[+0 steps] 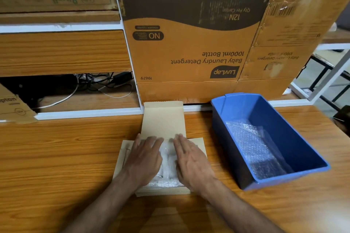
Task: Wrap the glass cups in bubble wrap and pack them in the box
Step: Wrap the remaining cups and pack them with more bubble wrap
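A small tan cardboard box lies on the wooden table in front of me, its lid flap standing open at the far side. Inside it are bubble-wrapped cups, seen as white crinkled wrap between my hands. My left hand lies flat on the left part of the box, fingers spread and pointing away. Flat on the right part rests my right hand, palm down. Both hands press on the box's contents or side flaps; neither grips anything. The glass itself is hidden by the wrap.
A blue plastic bin stands to the right of the box with a sheet of bubble wrap in its bottom. A large detergent carton and other cartons rise behind. Cables lie in a recess at back left.
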